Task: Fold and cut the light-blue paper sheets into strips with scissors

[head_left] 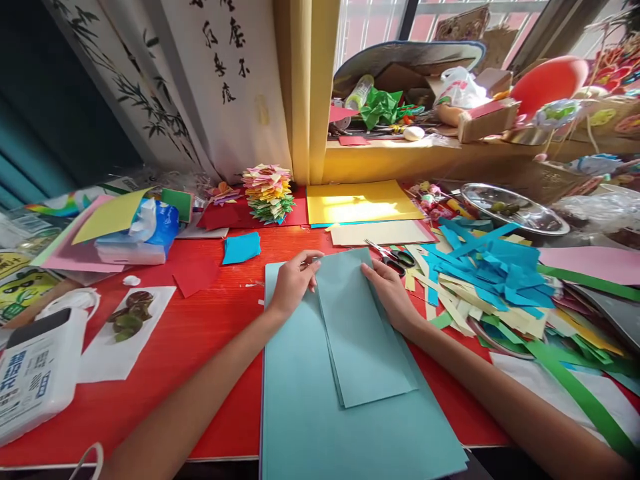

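Observation:
A folded sheet of light blue paper (370, 333) lies at an angle over a larger stack of light blue paper (300, 413). My left hand (295, 283) pinches the folded sheet at its upper left corner, thumb and fingers together. At the upper right edge, my right hand (393, 293) grips the same sheet with the thumb on top. The lower end of the sheet shows more than one layer, slightly apart. Just beyond my right hand are scissors (393, 257) with dark handles, partly covered by paper strips.
Blue, cream and green paper strips (500, 273) are heaped on the right by a metal bowl (515, 208). A colourful folded-paper stack (269, 193) stands at the back, beside yellow sheets (360, 202). A tissue pack (140, 233), white box (43, 373) and small blue squares (242, 248) lie leftward.

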Action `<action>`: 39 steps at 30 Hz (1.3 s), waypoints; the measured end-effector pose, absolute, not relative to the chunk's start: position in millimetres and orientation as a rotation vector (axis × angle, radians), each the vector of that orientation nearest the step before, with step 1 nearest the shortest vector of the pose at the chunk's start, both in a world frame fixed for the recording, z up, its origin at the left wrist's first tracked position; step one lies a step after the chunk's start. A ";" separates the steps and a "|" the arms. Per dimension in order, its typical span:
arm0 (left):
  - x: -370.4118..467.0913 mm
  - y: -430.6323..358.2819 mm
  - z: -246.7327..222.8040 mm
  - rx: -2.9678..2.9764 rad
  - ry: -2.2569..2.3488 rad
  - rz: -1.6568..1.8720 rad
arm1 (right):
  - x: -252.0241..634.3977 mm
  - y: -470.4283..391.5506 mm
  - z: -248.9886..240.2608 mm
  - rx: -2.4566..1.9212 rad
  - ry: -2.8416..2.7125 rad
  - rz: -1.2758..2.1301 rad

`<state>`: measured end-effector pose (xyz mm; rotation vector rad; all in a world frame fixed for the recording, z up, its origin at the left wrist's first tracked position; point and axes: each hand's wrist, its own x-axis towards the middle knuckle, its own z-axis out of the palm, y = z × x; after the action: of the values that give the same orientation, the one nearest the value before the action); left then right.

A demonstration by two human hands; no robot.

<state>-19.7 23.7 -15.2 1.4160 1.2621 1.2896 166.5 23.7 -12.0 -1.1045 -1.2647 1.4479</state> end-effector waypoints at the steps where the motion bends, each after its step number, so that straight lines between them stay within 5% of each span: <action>1: -19.6 23.8 -15.0 1.415 1.254 1.292 | 166.8 24.2 -12.7 -1.095 -1.261 1.452; 39: -17.4 23.8 -9.5 1.451 1.329 1.345 | 167.2 24.4 -11.1 -0.991 -1.208 1.497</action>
<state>-17.4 23.8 -9.5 1.4511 1.3292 1.3448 167.2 24.4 -11.1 -0.9906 -1.2080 1.4966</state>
